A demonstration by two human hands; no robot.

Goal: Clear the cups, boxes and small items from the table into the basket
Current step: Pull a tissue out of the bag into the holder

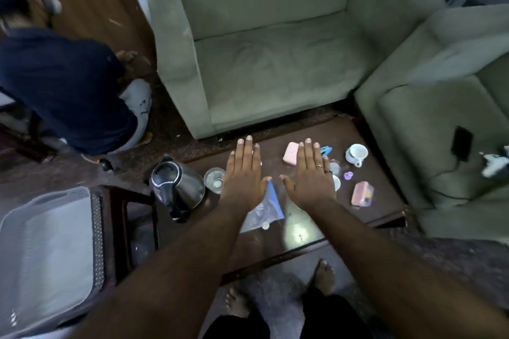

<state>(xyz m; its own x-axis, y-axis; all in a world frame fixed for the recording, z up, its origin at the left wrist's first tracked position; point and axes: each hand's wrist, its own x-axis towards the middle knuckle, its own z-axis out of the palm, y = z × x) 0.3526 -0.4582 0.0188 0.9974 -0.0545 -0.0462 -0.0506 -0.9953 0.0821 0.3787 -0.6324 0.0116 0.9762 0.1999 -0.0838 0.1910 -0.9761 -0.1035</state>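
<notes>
My left hand (243,173) and my right hand (311,173) hover flat, palms down and empty, above the dark glass-topped table (385,192). Beneath and between them lies a clear plastic bag with a blue strip (265,209). A glass (214,179) stands left of my left hand, next to a steel kettle (177,184). A pink box (290,153) lies beside my right fingertips. Further right are a white teacup (357,153), a blue item (327,151), a small purple piece (348,175) and a pink clear-lidded box (362,193). The grey basket (46,250) sits at lower left.
A green armchair (264,44) stands behind the table and a second one (440,107) to the right, with a black phone (462,142) on a cable. A person in a dark shirt (63,85) crouches at the left. My bare feet (322,278) are under the table's near edge.
</notes>
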